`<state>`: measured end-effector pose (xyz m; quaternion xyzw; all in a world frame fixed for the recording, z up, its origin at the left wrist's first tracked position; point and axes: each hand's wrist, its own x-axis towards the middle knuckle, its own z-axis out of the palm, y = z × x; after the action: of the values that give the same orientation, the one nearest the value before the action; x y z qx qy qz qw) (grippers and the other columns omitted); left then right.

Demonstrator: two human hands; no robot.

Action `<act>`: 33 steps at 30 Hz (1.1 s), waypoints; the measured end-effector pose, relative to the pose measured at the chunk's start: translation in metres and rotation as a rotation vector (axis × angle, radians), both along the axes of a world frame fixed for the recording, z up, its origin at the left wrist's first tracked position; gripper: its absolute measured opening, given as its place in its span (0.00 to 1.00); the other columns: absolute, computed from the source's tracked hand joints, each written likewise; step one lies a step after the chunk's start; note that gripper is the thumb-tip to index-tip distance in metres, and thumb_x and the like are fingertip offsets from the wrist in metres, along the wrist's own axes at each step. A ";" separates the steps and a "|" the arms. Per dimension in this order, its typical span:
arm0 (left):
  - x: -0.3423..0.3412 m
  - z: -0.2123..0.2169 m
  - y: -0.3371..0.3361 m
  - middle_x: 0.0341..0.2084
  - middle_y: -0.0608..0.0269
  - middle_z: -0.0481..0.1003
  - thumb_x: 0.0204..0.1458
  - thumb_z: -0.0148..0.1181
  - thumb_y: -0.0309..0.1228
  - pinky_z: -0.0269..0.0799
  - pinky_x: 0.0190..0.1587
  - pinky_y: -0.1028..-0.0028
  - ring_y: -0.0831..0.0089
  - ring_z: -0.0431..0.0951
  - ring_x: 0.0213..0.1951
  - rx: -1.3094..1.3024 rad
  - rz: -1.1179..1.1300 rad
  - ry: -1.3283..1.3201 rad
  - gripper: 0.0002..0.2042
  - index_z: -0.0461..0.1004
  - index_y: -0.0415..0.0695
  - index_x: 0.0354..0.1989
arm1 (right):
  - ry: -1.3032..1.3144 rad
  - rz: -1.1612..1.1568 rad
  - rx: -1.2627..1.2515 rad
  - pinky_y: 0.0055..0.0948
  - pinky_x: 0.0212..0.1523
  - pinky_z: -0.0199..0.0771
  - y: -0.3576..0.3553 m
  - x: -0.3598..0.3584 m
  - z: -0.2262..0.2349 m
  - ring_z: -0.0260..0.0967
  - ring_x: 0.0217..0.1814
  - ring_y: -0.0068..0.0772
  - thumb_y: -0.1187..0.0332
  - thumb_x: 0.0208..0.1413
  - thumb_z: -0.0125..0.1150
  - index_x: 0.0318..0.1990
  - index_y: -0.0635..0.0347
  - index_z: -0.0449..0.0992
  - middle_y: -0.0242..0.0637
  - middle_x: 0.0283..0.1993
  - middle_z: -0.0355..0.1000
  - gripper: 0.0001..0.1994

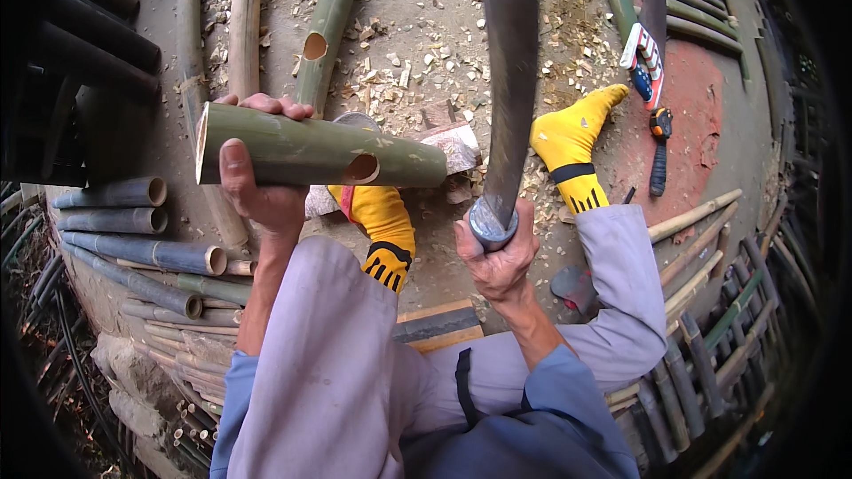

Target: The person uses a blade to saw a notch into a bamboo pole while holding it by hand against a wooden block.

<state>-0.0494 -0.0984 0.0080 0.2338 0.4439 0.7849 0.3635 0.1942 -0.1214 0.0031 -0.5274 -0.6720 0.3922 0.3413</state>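
Observation:
Wrapped round the left end of a thick green bamboo piece [302, 146] is my left hand [266, 177], thumb on the near side and fingers over the top. The bamboo lies nearly level and has a round hole in its near side toward the right. My right hand [501, 253] grips a machete [510, 80] by its handle, just behind a metal collar [493, 223]. The dark blade points up and away, right of the bamboo and apart from it. Behind the bamboo's right end is a pale wooden block [454, 146], partly hidden.
Bamboo poles [246, 27] and another holed piece [324, 44] lie ahead among wood chips [399, 62]. A handsaw [652, 27] and a dark tool with an orange-marked head [658, 146] lie at right on a red patch. Cut bamboo [151, 253] is stacked at left. My yellow-socked feet [572, 137] flank the block.

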 end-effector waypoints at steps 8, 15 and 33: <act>0.004 0.002 0.002 0.39 0.53 0.65 0.51 0.54 0.37 0.66 0.52 0.55 0.59 0.71 0.43 0.097 -0.145 0.006 0.27 0.53 0.40 0.56 | -0.161 0.078 -0.445 0.29 0.26 0.74 -0.003 0.017 -0.041 0.75 0.27 0.28 0.63 0.53 0.65 0.41 0.63 0.67 0.39 0.26 0.74 0.16; 0.003 0.003 -0.005 0.38 0.55 0.66 0.45 0.57 0.43 0.64 0.52 0.55 0.59 0.69 0.41 0.093 -0.197 0.038 0.30 0.58 0.42 0.54 | 0.060 0.004 0.064 0.23 0.24 0.71 -0.004 0.010 -0.035 0.71 0.25 0.21 0.67 0.52 0.66 0.39 0.63 0.67 0.34 0.26 0.72 0.14; 0.004 0.039 0.007 0.45 0.49 0.66 0.47 0.56 0.36 0.65 0.54 0.57 0.58 0.70 0.46 -0.169 -0.129 0.146 0.29 0.59 0.33 0.56 | -0.157 0.182 -0.429 0.43 0.29 0.75 0.009 0.013 -0.056 0.77 0.32 0.53 0.62 0.53 0.63 0.42 0.63 0.65 0.51 0.29 0.75 0.18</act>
<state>-0.0451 -0.0914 0.0469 0.2872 0.5176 0.7006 0.3984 0.2069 -0.1125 -0.0528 -0.5539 -0.6427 0.5127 0.1316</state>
